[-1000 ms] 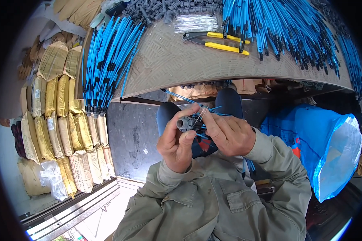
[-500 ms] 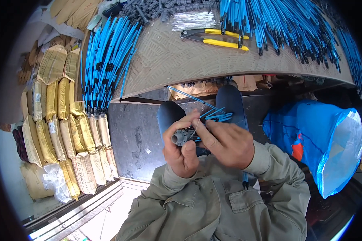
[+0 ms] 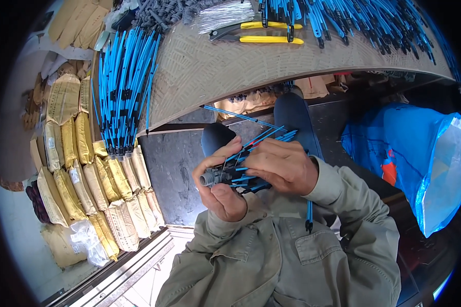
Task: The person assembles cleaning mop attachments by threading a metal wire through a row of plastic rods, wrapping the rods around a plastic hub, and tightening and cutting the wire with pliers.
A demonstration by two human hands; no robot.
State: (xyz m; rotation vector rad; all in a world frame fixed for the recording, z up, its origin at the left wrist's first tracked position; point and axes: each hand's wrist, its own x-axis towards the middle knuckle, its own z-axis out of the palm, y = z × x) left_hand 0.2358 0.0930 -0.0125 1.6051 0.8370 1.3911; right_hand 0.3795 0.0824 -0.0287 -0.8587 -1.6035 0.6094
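Observation:
My left hand (image 3: pixel 229 203) is wrapped round a grey plastic fitting with a ribbed round end (image 3: pixel 209 178), its thumb below and its fingers above. From the fitting, a bunch of thin blue rods with black parts (image 3: pixel 265 134) fans out over my lap. Thin strands of wire (image 3: pixel 224 165) show beside the fitting, near the left fingers. My right hand (image 3: pixel 288 165) is closed over the bunch just to the right. Its fingertips are bent in among the blue rods, and what they pinch is hidden. Two blue rods (image 3: pixel 309 212) hang below the right wrist.
On the bench (image 3: pixel 189 71) ahead lie yellow-handled pliers (image 3: pixel 271 39), silver wire pieces (image 3: pixel 224 18), grey fittings (image 3: pixel 161 13) and heaps of blue rods (image 3: pixel 125 87). Stacked brown packets (image 3: pixel 89 179) stand left. A blue bag (image 3: pixel 402 148) stands right.
My right hand has shifted slightly left and its fingers have bent in toward the rods. The fitting in my left hand has moved a little left. The view has shifted.

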